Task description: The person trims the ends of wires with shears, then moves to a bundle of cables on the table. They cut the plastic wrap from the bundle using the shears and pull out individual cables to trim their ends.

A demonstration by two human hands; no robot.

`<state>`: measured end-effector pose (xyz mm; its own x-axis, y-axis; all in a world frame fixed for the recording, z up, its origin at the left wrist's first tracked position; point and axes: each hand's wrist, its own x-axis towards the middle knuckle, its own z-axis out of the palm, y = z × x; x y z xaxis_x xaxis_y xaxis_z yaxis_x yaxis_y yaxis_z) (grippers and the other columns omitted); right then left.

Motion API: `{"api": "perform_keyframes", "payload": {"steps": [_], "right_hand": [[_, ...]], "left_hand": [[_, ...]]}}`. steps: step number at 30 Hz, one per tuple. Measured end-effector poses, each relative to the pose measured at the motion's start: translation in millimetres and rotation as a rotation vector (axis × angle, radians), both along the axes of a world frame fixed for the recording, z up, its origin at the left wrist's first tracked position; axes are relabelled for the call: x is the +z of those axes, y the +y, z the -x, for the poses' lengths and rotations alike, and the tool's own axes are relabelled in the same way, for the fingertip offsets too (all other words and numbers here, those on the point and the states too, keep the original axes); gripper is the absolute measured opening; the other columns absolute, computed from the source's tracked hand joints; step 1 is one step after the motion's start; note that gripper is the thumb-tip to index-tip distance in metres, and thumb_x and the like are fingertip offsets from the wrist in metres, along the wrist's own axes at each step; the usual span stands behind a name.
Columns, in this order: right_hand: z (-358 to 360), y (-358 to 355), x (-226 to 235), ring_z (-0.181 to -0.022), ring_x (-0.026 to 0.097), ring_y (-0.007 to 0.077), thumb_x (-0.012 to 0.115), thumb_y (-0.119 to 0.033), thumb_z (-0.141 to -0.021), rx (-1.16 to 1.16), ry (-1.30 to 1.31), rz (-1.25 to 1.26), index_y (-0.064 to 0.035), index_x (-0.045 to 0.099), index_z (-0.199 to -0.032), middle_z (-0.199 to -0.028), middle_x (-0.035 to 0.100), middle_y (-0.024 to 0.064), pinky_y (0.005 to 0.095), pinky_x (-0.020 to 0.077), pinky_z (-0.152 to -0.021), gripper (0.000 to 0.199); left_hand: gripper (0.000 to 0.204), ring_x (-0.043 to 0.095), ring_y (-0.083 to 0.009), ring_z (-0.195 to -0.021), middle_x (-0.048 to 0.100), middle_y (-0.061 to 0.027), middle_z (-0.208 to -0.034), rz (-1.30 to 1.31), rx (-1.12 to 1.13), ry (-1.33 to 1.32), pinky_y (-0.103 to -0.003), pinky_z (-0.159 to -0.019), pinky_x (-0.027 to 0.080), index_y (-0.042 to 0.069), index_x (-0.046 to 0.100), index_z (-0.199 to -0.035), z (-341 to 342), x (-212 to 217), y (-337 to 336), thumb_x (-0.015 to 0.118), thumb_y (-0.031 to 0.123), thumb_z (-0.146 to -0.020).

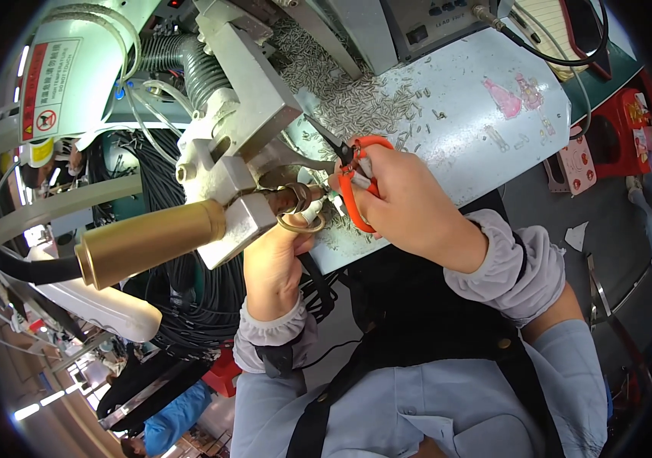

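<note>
On pale bench [486, 145] | right hand [406, 202] fingers grip orange scissors [356, 191] | left hand [276, 263] fingers unclear

— Kind of place? Factory workstation, small-parts assembly line.

— Evidence? Bench-mounted machine with grey metal block [246, 99], corrugated hose [188, 65] and brass-coloured nozzle [150, 240]; red-and-white warning label [47, 88] on its white housing.

— On the bench? Pale worktop [463, 130] strewn with a heap of small metal pins [349, 95]; grey control box [425, 23] at the back edge.

— Surroundings? Bundles of black cable [188, 298] hanging beside the bench; ceiling strip lights [32, 408] and another worker in blue [177, 420] further along the floor.
</note>
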<state>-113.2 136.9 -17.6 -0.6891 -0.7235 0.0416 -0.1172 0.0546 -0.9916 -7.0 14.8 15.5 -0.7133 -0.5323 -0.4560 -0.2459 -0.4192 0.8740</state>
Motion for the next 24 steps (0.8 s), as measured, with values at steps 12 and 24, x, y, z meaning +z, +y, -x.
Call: {"api": "perform_keyframes", "payload": {"steps": [12, 24], "right_hand": [[-4.3, 0.6, -3.9, -0.046, 0.042, 0.0095, 0.054, -0.009, -0.081, -0.029, -0.009, 0.123, 0.0011, 0.049, -0.080, -0.054, 0.045, 0.0048, 0.0251, 0.0328, -0.042, 0.011], [-29.2, 38.0, 24.0, -0.054, 0.054, 0.0194, 0.057, -0.001, -0.076, -0.130, 0.620, -0.020, -0.0004, 0.055, -0.091, -0.063, 0.055, 0.0072, 0.0276, 0.0417, -0.049, 0.016]], "left_hand": [[0.021, 0.042, -0.0058, -0.054, 0.056, -0.0043, -0.073, -0.029, -0.145, 0.027, -0.018, -0.046, 0.030, -0.004, 0.057, -0.095, -8.2, 1.9, -7.1, 0.061, 0.007, -0.077], [0.018, 0.053, -0.0162, -0.073, 0.057, -0.0086, -0.085, 0.309, -0.294, 0.000, -0.026, -0.070, 0.043, -0.004, 0.056, -0.098, -44.8, 7.8, 39.2, 0.045, 0.002, -0.086]]}}
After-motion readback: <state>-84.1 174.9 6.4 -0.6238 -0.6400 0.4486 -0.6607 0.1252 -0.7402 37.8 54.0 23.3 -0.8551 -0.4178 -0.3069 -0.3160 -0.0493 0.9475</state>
